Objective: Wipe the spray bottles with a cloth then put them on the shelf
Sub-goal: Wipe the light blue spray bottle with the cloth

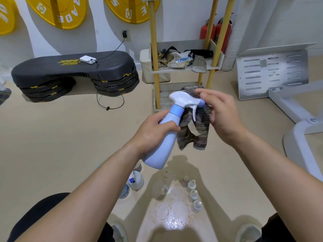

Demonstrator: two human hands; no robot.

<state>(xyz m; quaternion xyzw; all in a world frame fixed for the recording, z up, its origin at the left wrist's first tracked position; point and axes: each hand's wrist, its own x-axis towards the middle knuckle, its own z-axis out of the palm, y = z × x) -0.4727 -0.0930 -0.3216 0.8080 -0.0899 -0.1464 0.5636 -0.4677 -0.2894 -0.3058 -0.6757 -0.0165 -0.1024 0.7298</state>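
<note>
Pale-blue spray bottle (163,142): held in mid-air at the centre of the scene and tilted, with its base toward the near left and its white trigger head toward the far right. It is above the floor (70,137) and in front of the shelf.
Left hand (153,131): fingers and thumb curled round the bottle's shoulder, just below the blue collar.
Cloth (194,135): brown-grey striped rag, bunched behind the trigger head and hanging down along the bottle's right side.
Right hand (220,116): fingers bent round the cloth, pressing it against the nozzle tip.
Shelf (183,70): cart with yellow posts and white trays, far centre. Its middle tray holds crumpled packets and straps; its lower tray is partly hidden behind the hands.
Near floor: a white spray bottle (136,180) stands under the left forearm, and small capped bottles (192,194) stand in a row right of centre.
Far left: black step platform (70,70) on stacked risers, with a white power bank (88,59) lying on top, its cable running to the wall.
Wall: yellow weight plates (57,11).
Far right: red fire extinguishers (208,30) behind the shelf, and a white slotted metal frame (271,70) beside them.
</note>
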